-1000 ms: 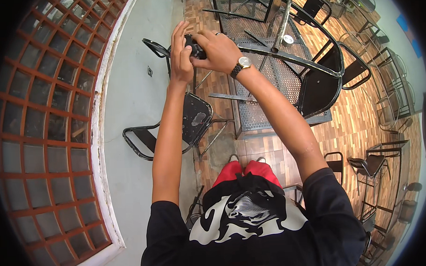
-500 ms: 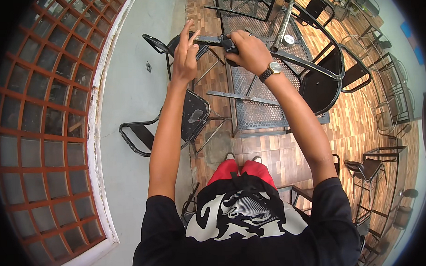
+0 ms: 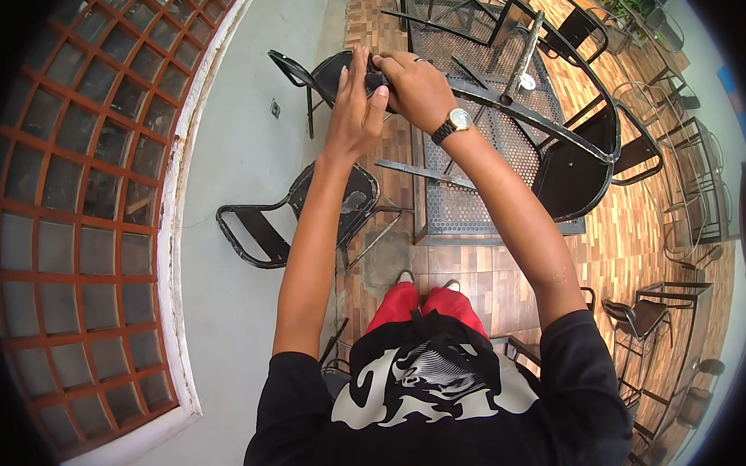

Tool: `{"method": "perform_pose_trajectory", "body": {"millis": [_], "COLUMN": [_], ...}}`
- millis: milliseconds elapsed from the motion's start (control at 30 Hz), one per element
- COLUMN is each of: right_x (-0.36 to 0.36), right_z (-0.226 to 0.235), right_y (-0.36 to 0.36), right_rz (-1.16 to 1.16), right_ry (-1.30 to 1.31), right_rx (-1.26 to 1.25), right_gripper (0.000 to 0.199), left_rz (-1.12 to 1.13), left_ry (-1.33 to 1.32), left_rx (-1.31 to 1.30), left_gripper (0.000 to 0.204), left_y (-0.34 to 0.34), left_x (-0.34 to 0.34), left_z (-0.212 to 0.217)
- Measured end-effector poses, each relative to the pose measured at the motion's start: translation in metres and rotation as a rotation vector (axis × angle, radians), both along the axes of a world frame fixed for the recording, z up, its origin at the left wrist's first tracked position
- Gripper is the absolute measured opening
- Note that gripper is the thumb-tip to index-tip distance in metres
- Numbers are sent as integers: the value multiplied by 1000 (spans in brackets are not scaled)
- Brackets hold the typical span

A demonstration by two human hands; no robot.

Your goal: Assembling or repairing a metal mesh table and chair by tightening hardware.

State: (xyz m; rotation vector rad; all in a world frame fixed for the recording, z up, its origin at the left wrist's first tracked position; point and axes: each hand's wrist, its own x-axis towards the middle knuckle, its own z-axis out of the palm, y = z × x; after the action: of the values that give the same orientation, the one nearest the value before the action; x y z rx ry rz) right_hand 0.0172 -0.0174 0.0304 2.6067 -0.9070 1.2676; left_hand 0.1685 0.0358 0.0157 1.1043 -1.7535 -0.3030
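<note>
Bright, diffuse light washes palest over the wooden floor (image 3: 620,241) at right; fisheye distortion bows the red lattice (image 3: 77,280), and black vignetting closes the corners.

Black T-shirt (image 3: 446,432), white print (image 3: 516,386), red trousers (image 3: 389,306); dark-strapped wristwatch (image 3: 458,120)

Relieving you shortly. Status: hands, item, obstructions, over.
Left hand open, fingers raised. Right hand gripping dark object, mostly hidden. Black metal bar close by.
</note>
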Motion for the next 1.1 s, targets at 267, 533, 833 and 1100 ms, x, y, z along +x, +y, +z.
{"method": "perform_pose_trajectory", "body": {"millis": [267,533,833,1100], "right_x": [-45,-75,-99,-137], "right_z": [-9,-26,-34,-8], "right_y": [11,16,37,45], "right_rz": [-78,-192,-178,133], "right_ry": [-19,-116,26,-191], "right_rx": [-8,-66,-212,110], "right_gripper": [40,34,33,33], "left_rz": [69,-20,-58,-60], "left_ry": [-181,-314,-346,-281], "left_rx": [-82,-210,-217,-281], "left_gripper": [66,45,36,35], "left_y": [-5,-24,-29,-35], "left_x": [-7,-41,-55,-77], "left_z": [8,18,13,19]}}
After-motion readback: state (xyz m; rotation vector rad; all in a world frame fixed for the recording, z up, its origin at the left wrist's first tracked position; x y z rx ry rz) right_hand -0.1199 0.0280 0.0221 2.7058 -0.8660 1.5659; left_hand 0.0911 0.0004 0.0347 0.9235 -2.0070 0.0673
